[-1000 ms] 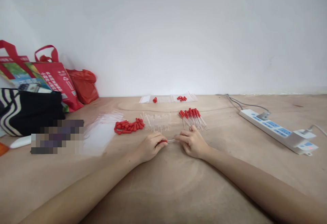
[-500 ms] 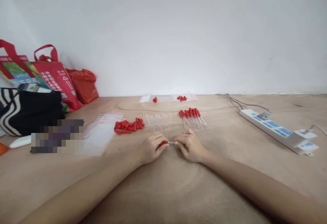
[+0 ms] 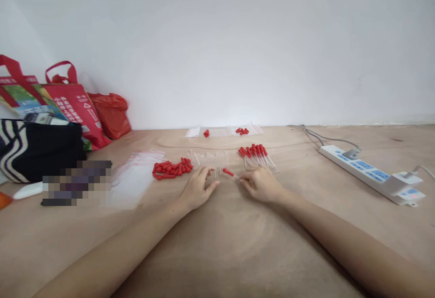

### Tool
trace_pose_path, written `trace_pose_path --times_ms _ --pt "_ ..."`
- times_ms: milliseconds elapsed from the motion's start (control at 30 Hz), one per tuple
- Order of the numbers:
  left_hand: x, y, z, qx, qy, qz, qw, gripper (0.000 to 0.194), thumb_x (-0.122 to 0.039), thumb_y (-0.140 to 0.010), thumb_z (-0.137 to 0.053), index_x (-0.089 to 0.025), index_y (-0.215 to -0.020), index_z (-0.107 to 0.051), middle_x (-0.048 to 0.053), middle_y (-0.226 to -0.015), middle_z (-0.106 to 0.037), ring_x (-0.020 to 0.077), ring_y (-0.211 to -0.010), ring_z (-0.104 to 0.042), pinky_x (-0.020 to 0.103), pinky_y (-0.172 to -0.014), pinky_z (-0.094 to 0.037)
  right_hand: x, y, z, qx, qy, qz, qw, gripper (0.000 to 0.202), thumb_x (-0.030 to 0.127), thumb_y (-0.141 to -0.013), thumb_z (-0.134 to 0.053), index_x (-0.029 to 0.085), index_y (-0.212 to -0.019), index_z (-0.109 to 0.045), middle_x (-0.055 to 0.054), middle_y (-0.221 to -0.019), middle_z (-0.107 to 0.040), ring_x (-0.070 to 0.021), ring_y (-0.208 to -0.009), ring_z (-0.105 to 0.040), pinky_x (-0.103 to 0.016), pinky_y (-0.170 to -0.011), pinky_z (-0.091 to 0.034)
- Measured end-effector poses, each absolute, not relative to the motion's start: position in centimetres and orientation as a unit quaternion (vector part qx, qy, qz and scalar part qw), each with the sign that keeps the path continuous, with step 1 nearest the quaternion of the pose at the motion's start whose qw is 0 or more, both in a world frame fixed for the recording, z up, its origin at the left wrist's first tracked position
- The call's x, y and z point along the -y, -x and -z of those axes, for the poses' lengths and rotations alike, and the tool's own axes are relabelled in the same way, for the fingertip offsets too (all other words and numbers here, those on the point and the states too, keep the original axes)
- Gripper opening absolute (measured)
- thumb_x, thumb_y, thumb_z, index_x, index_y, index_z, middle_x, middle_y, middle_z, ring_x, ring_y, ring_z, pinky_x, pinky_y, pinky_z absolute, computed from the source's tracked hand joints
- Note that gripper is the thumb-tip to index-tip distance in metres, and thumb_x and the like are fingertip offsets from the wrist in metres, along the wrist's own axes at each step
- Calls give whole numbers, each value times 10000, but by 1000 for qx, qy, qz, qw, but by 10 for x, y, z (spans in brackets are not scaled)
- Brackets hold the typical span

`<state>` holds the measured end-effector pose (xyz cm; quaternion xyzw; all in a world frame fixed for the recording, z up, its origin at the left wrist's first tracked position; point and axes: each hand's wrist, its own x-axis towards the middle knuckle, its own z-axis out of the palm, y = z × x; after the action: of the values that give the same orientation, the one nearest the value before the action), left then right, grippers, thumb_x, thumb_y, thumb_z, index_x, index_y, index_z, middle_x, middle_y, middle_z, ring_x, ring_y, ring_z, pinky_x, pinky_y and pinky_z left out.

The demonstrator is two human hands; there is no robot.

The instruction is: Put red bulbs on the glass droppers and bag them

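Note:
My right hand pinches the clear end of a thin tube with a red bulb, the bulb pointing left. My left hand has its thumb and fingers apart, with nothing between them, at the near edge of a row of clear thin tubes. Left of that row lies a pile of red bulbs. Just beyond my right hand is a group of red-capped tubes, side by side, red ends away from me.
Clear plastic bags lie left of the bulbs, near a blurred-out dark object. Small bags with red bulbs lie by the wall. A power strip stands at right, shopping bags and a black striped cloth at left.
My left hand has let go of the red bulb and moved forward to the clear tubes, its fingers opening. My right hand has moved slightly right and forward with the red-capped tube.

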<state>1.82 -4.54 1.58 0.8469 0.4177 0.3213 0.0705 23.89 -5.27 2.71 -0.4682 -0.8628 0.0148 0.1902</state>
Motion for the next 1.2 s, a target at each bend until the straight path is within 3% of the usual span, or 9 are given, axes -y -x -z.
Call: trace_pose_path --times_ms 200,367,800,1033,1200 --pt "43 -19 -13 -444 -846 -270 117 102 -215 -780 -482 -163 -869 -478 50 -864 -530 178 -785 -539 312 -689 -448 15 -233 -23 718 649 -55 245 239 244 -777 -420 188 -879 -629 -39 -816 -663 -156 -746 -575 -243 -645 -331" --pt "44 -18 -13 -448 -846 -269 107 84 -227 -779 -473 -170 -838 -487 37 -822 -523 171 -746 -529 294 -652 -438 -5 -206 -20 688 701 -3 189 243 243 -778 -412 175 -935 -584 -84 -854 -657 -206 -841 -578 -311 -742 -296" --pt "44 -19 -12 -442 -851 -268 92 75 -238 -773 -484 -172 -790 -516 21 -788 -516 149 -681 -515 272 -626 -418 -16 -206 -16 664 725 52 173 216 202 -765 -389 145 -857 -577 -104 -784 -653 -221 -769 -588 -366 -757 -231" --pt "31 -4 -22 -508 -814 -274 -60 122 -271 -768 -496 -170 -724 -548 40 -763 -536 197 -756 -515 317 -711 -389 -15 -177 -20 681 711 -4 172 334 388 -790 -390 146 -808 -619 -115 -823 -652 -236 -789 -584 -394 -786 -240" --pt "10 30 -33 -607 -737 -257 -146 180 -358 -745 -519 -188 -747 -576 51 -796 -573 234 -831 -508 339 -733 -364 -19 -170 -23 672 728 -28 137 305 323 -775 -403 126 -816 -632 -146 -879 -643 -239 -798 -588 -387 -777 -255"
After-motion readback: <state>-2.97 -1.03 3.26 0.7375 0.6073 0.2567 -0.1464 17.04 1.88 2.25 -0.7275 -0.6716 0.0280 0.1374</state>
